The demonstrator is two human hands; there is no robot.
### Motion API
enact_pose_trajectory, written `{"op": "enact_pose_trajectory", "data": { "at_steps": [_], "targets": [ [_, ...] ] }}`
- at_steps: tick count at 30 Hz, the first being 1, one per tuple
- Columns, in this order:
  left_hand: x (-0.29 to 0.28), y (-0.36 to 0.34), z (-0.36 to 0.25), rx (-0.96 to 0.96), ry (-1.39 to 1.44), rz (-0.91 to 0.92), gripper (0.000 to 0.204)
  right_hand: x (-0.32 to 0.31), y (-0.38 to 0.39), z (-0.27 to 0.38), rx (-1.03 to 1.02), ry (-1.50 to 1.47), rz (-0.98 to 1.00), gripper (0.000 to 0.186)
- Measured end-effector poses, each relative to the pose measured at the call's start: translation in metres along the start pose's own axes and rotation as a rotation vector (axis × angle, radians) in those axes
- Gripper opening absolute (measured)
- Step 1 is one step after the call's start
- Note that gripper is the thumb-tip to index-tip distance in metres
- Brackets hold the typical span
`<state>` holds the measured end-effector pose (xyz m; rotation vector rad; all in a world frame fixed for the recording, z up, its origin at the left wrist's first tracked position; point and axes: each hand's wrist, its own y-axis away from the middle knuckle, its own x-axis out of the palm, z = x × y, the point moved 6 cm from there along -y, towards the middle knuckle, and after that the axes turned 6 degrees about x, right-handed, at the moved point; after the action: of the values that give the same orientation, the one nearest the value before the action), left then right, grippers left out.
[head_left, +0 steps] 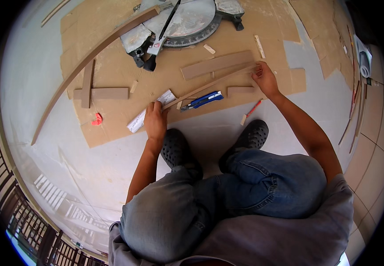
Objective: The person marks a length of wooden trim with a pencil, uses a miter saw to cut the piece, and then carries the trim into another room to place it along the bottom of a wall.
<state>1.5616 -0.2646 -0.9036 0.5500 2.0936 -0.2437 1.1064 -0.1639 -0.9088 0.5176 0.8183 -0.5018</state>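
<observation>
A thin brown wooden strip [214, 84] slants up to the right between my hands, over the cardboard. My left hand [155, 120] is closed on its near left end, on top of a white strip with printed markings [138, 122]. The fingers of my right hand [265, 79] pinch the far right end. Just below the wooden strip lies a blue utility knife [204, 100], its blade end towards my left hand. A wider brown board [217, 64] rests beyond the strip, and a short brown piece [240, 90] lies below its right part.
A mitre saw [187, 26] stands at the far side, with a long wooden strip [85, 62] reaching from it to the left. Two crossed wood pieces [87, 86] and a red scrap [97, 119] lie left. A red pencil [255, 107] is near my right shoe [251, 135].
</observation>
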Motion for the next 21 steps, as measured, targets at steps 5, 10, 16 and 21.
{"op": "enact_pose_trajectory", "data": {
  "at_steps": [5, 10, 16, 21],
  "targets": [
    [-0.014, 0.001, 0.005, 0.050, 0.147, -0.075, 0.029, 0.008, -0.009, -0.010, -0.037, -0.120, 0.164, 0.034],
    [-0.054, -0.005, 0.028, -0.164, 0.393, 0.203, 0.031, 0.017, -0.001, -0.002, 0.017, -0.367, 0.444, 0.025],
    [-0.055, -0.007, -0.016, -0.126, 0.177, 0.694, 0.056, 0.035, 0.046, 0.049, 0.204, -0.234, 0.795, 0.028],
    [-0.014, -0.008, -0.084, 0.170, 0.232, 0.500, 0.069, 0.059, 0.060, 0.079, 0.206, -0.465, 0.868, 0.023]
  ]
}}
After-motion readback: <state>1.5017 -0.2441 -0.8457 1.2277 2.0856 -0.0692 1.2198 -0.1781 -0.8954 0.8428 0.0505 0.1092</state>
